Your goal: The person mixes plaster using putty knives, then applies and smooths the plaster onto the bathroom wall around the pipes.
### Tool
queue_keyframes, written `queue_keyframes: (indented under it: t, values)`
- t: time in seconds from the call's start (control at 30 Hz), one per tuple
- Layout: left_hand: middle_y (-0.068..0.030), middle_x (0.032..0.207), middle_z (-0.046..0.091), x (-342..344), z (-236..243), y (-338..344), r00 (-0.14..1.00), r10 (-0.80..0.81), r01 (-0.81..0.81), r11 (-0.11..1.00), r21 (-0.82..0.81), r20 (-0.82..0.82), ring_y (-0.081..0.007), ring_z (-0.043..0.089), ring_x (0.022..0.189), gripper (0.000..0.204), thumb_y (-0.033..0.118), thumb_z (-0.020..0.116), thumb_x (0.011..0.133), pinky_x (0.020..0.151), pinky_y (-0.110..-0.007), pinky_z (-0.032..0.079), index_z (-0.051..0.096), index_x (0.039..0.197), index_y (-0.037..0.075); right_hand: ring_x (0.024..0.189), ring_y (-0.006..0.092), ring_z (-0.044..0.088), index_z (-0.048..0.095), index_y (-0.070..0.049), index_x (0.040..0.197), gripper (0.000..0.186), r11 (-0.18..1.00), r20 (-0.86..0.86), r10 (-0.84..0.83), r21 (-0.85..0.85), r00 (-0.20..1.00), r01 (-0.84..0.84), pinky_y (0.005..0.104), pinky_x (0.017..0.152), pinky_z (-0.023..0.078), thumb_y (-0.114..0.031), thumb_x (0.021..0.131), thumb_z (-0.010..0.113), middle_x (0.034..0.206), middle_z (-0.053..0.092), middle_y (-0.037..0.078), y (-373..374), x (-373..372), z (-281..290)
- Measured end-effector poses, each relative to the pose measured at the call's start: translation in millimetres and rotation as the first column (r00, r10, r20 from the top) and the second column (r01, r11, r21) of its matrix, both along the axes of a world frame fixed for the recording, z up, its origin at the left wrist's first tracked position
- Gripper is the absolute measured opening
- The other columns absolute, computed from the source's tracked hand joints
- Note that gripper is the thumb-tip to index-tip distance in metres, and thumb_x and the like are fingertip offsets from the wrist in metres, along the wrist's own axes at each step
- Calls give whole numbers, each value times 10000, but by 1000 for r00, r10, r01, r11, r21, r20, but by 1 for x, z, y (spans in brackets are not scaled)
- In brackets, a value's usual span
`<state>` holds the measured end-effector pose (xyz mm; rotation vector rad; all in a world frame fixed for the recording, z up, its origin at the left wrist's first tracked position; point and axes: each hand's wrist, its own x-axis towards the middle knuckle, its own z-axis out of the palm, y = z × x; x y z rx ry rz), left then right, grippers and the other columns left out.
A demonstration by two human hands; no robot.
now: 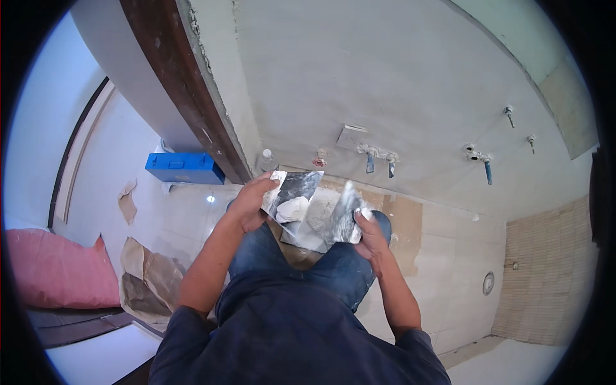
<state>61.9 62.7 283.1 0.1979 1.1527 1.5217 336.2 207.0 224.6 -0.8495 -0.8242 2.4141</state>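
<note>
My left hand (253, 199) grips a wide, flat metal blade (298, 187) smeared with white, with a lump of white paste (292, 208) on it. Close to its right, my right hand (369, 234) holds a second metal blade (344, 217), also whitened. Below both, between my legs, lies a white-coated flat board or tray (305, 242), partly hidden by the blades, on brown sheeting (407, 234). Whether the two blades touch is unclear.
A blue metal box (183, 168), a clear bottle (268, 157), pink sack (64, 269) and crumpled paper (151, 276) lie around me. Pipe fittings (378, 157) stick out of the wall ahead. A brown frame (186, 83) rises left; a drain (487, 283) is right.
</note>
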Motion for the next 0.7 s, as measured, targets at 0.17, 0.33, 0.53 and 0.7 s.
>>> queue_keyframes:
  t: [0.17, 0.33, 0.53, 0.7]
  values:
    - [-24, 978, 692, 2, 9, 5, 990, -112, 106, 992, -68, -83, -100, 673, 711, 390, 220, 563, 998, 419, -270, 412, 528, 1362, 85, 1059, 227, 662, 709, -100, 1238, 335, 385, 232, -86, 905, 969, -182, 398, 909, 560, -138, 908, 749, 1253, 681, 60, 16, 10, 84]
    - [-10, 977, 687, 3, 6, 8, 897, -389, 366, 920, -141, -209, -84, 659, 722, 330, 192, 568, 984, 450, -271, 434, 585, 1291, 71, 1097, 274, 620, 728, -286, 1246, 498, -680, 239, 19, 714, 971, -163, 391, 897, 559, -143, 769, 738, 1240, 684, -17, 11, -15, 140]
    - [-66, 1056, 704, 6, 13, 6, 912, -394, 372, 912, -173, -118, -121, 699, 819, 291, 109, 563, 975, 560, -278, 555, 611, 1245, 11, 1106, 248, 621, 720, -307, 1251, 563, -743, 430, 79, 627, 899, -234, 387, 921, 552, -81, 736, 736, 1332, 645, -29, 0, -24, 142]
    - [-62, 1023, 701, -3, -5, 3, 919, -378, 351, 913, -209, -109, -131, 695, 823, 270, 117, 549, 988, 603, -299, 540, 614, 1238, 39, 1084, 250, 627, 722, -267, 1261, 651, -673, 547, 67, 642, 835, -366, 375, 918, 552, -14, 661, 718, 1307, 675, -32, 11, -16, 130]
